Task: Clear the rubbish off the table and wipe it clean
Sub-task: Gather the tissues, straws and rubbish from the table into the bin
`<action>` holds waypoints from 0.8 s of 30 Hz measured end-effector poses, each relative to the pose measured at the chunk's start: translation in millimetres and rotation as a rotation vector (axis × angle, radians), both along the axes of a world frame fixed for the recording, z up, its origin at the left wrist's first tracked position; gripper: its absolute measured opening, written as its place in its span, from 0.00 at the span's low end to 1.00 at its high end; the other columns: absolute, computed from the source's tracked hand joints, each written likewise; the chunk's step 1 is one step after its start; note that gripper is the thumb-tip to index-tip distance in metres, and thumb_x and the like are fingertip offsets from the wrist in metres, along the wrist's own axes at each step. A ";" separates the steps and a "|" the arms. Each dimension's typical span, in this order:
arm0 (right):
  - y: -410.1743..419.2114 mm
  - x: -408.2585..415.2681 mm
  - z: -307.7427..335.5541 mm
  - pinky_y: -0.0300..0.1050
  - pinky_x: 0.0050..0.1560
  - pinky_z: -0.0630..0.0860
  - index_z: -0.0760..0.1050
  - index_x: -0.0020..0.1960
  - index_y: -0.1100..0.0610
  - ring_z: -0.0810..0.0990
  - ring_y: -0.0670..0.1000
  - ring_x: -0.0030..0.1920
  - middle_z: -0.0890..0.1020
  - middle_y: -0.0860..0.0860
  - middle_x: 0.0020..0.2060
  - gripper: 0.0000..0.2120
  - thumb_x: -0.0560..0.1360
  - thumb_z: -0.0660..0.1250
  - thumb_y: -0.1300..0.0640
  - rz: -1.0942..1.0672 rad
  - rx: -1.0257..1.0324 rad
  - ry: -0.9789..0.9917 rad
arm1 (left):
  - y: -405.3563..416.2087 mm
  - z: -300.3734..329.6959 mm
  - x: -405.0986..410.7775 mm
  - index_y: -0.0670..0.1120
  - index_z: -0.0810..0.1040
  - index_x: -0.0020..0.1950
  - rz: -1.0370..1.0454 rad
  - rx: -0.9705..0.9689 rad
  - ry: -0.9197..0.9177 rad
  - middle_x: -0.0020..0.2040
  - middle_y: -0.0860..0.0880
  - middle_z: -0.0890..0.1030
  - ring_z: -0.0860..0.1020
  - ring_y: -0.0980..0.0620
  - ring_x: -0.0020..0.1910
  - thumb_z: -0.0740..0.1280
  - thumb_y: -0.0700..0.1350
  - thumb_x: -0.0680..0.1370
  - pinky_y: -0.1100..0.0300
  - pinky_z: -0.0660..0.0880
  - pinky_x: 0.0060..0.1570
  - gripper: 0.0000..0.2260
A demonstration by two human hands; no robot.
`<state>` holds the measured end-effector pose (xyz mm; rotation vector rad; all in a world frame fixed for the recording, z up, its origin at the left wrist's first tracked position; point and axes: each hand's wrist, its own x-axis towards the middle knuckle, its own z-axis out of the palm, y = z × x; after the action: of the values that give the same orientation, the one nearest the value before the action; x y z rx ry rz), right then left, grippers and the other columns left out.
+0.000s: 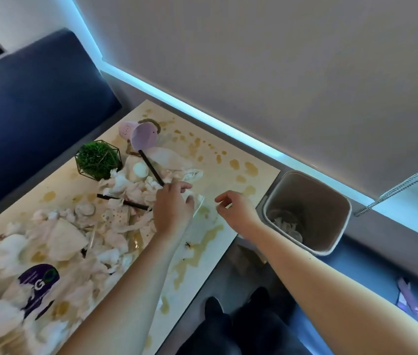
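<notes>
Head view: left hand [173,206] pinches crumpled tissue [195,198] on the table [228,180]; right hand [233,204] hangs loosely curled, empty. Gather more, then drop it squarely into the bin [341,198].

The surface [228,170] is pale, smooth and faintly glossy, blotched with brownish liquid stains. Crumpled white paper tissues [123,185] lie matt and soft. The tipped lilac cup [142,137] looks like smooth plastic, as do the black straw [151,167] and the matt grey bin [307,211].

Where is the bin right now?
In the head view, the bin stands on the floor off the table's right end, just beyond the right hand.
</notes>
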<state>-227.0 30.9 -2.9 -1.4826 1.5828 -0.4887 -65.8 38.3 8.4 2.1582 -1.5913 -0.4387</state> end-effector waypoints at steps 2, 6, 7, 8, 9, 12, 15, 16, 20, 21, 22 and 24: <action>2.2 14.0 -3.2 0.36 0.34 0.70 0.76 0.58 0.53 0.75 0.49 0.42 0.78 0.51 0.52 0.09 0.77 0.65 0.58 0.035 0.024 0.019 | 7.2 -2.8 17.1 0.52 0.73 0.64 0.026 0.036 -0.127 0.60 0.50 0.74 0.70 0.47 0.61 0.70 0.50 0.75 0.52 0.71 0.56 0.18; 7.4 37.6 -6.9 0.44 0.34 0.75 0.71 0.60 0.52 0.77 0.50 0.38 0.77 0.47 0.46 0.12 0.77 0.67 0.53 -0.002 0.176 -0.008 | 11.8 -8.6 39.7 0.50 0.67 0.72 -0.009 0.205 -0.258 0.67 0.45 0.68 0.64 0.43 0.67 0.69 0.59 0.74 0.50 0.66 0.63 0.29; 8.5 43.3 -8.3 0.44 0.33 0.75 0.70 0.61 0.51 0.77 0.50 0.38 0.77 0.46 0.44 0.13 0.77 0.67 0.52 -0.010 0.209 -0.019 | 10.1 -10.1 44.2 0.51 0.67 0.72 -0.032 0.242 -0.289 0.68 0.46 0.67 0.63 0.43 0.68 0.67 0.61 0.75 0.50 0.65 0.64 0.29; 9.2 50.4 -9.7 0.43 0.32 0.74 0.70 0.61 0.51 0.76 0.50 0.37 0.76 0.46 0.44 0.14 0.78 0.67 0.51 -0.018 0.231 -0.031 | 7.9 -11.1 49.3 0.53 0.67 0.72 -0.055 0.265 -0.313 0.68 0.46 0.66 0.61 0.44 0.68 0.66 0.63 0.75 0.50 0.64 0.65 0.29; 10.1 55.8 -11.0 0.42 0.32 0.73 0.69 0.61 0.51 0.76 0.49 0.38 0.76 0.46 0.44 0.15 0.78 0.67 0.51 -0.029 0.242 -0.046 | 5.6 -12.1 52.3 0.55 0.68 0.71 -0.078 0.278 -0.329 0.69 0.47 0.65 0.61 0.44 0.69 0.65 0.64 0.75 0.50 0.62 0.65 0.27; 11.3 69.5 -16.0 0.39 0.32 0.70 0.69 0.64 0.53 0.75 0.46 0.38 0.76 0.47 0.45 0.17 0.78 0.68 0.51 -0.097 0.258 -0.119 | 2.2 -11.5 55.1 0.57 0.71 0.68 -0.105 0.285 -0.328 0.68 0.49 0.65 0.60 0.45 0.69 0.64 0.65 0.75 0.50 0.60 0.66 0.24; 14.8 76.1 -18.0 0.38 0.31 0.68 0.71 0.64 0.55 0.75 0.48 0.37 0.76 0.49 0.41 0.17 0.77 0.69 0.53 -0.147 0.235 -0.169 | 5.4 -11.4 54.7 0.56 0.72 0.67 -0.085 0.307 -0.280 0.68 0.50 0.66 0.61 0.45 0.69 0.63 0.65 0.75 0.50 0.60 0.66 0.24; 15.6 77.0 -17.5 0.38 0.32 0.68 0.71 0.63 0.55 0.76 0.48 0.37 0.76 0.49 0.41 0.17 0.77 0.69 0.53 -0.158 0.219 -0.184 | 6.4 -11.2 54.5 0.55 0.72 0.66 -0.084 0.309 -0.259 0.67 0.50 0.67 0.61 0.46 0.68 0.63 0.65 0.75 0.51 0.61 0.65 0.23; 16.6 75.1 -6.4 0.37 0.34 0.68 0.72 0.62 0.54 0.76 0.47 0.41 0.75 0.47 0.44 0.18 0.75 0.71 0.51 -0.188 0.144 -0.252 | 3.8 -1.1 45.7 0.53 0.71 0.66 -0.069 0.245 -0.123 0.66 0.52 0.72 0.63 0.47 0.66 0.61 0.61 0.79 0.52 0.60 0.62 0.19; 16.7 72.9 -2.0 0.37 0.35 0.68 0.71 0.62 0.54 0.76 0.46 0.42 0.75 0.46 0.45 0.20 0.74 0.72 0.51 -0.198 0.135 -0.273 | 1.8 1.5 42.0 0.53 0.71 0.65 -0.054 0.234 -0.057 0.64 0.52 0.74 0.64 0.47 0.66 0.61 0.60 0.79 0.52 0.60 0.62 0.18; 16.7 70.1 2.0 0.36 0.36 0.68 0.71 0.62 0.53 0.76 0.46 0.43 0.75 0.46 0.46 0.22 0.72 0.74 0.50 -0.209 0.129 -0.295 | -0.5 4.2 37.9 0.52 0.72 0.63 -0.036 0.224 0.020 0.62 0.53 0.75 0.65 0.47 0.65 0.62 0.60 0.79 0.52 0.60 0.62 0.17; 16.4 62.5 8.0 0.37 0.37 0.68 0.67 0.62 0.51 0.75 0.47 0.47 0.74 0.46 0.48 0.29 0.67 0.78 0.49 -0.224 0.118 -0.330 | -5.9 8.0 29.7 0.52 0.72 0.59 -0.005 0.207 0.193 0.60 0.52 0.76 0.70 0.48 0.61 0.64 0.60 0.77 0.54 0.65 0.59 0.16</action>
<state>-164.5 47.3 5.0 -1.0781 1.4901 -0.7157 -36.1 32.4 16.3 2.1830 -1.5007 -0.8199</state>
